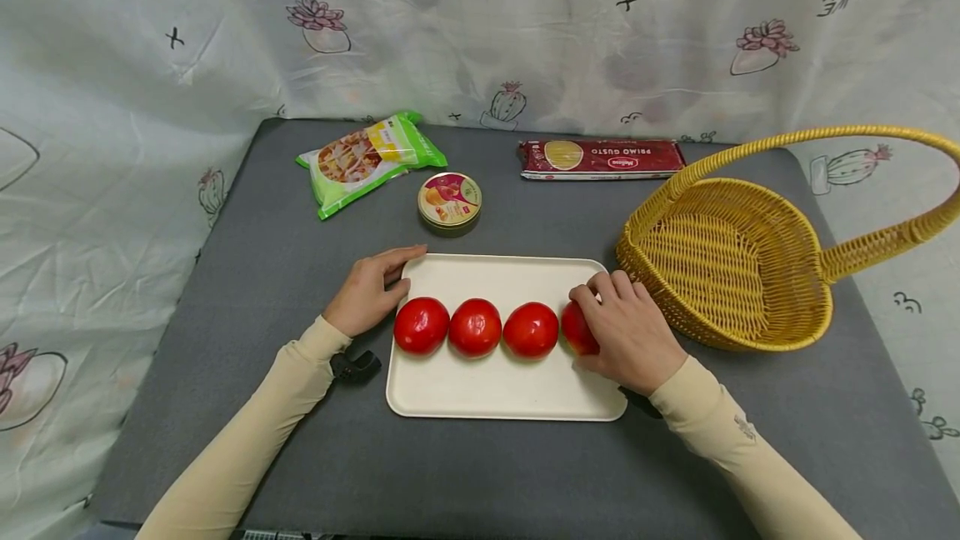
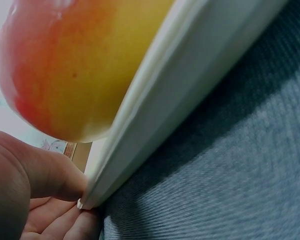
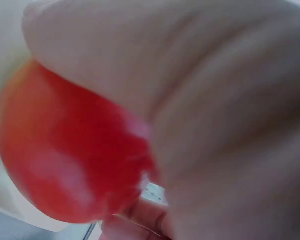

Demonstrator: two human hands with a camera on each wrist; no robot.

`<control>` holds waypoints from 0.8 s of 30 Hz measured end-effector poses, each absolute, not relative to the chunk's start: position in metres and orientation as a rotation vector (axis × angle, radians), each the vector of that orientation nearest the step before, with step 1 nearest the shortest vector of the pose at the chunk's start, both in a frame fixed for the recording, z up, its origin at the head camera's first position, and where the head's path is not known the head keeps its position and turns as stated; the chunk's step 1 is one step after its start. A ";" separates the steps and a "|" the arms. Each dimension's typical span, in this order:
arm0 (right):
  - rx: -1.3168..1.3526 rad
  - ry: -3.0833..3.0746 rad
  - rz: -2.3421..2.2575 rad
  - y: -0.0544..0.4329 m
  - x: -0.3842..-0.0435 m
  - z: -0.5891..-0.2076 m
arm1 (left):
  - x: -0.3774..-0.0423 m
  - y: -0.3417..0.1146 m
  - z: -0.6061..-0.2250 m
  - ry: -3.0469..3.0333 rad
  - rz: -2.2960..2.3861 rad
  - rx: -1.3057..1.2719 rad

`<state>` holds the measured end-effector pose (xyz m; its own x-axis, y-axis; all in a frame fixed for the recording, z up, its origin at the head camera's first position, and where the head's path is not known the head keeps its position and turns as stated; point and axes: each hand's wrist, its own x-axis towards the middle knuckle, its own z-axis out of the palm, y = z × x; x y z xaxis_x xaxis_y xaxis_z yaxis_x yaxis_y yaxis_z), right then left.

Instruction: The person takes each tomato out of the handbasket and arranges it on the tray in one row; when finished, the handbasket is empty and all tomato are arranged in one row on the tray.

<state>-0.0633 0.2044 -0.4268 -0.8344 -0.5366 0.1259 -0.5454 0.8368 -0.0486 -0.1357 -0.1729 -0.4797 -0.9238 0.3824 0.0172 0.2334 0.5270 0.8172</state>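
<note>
A cream rectangular tray (image 1: 480,394) lies on the table with a row of shiny round red apples (image 1: 476,328). The left hand (image 1: 372,286) pinches the tray's left edge near its far corner. In the left wrist view, the thumb (image 2: 52,175) is on the rim, and an apple (image 2: 85,70) with a yellow underside looms beside it. At the row's right end, the right hand (image 1: 626,327) holds an apple (image 3: 75,150) with its fingers curled over it. That hand covers much of this apple in the head view.
A yellow wicker basket (image 1: 723,273) with a tall handle stands right of the tray, close to the right hand. Behind the tray are a round tin (image 1: 450,202), a green snack packet (image 1: 371,161) and a dark red packet (image 1: 600,159). A patterned cloth hangs behind the table.
</note>
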 end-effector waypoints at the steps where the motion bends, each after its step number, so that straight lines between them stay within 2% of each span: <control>1: 0.859 -2.911 0.135 0.204 -0.063 -0.428 | -0.135 -0.173 -0.479 2.599 1.353 0.528; 12: 0.850 -2.912 0.159 0.204 -0.061 -0.436 | -0.134 -0.173 -0.478 2.603 1.344 0.529; 24: 0.868 -3.002 0.281 0.208 -0.057 -0.425 | -0.133 -0.173 -0.479 2.617 1.336 0.528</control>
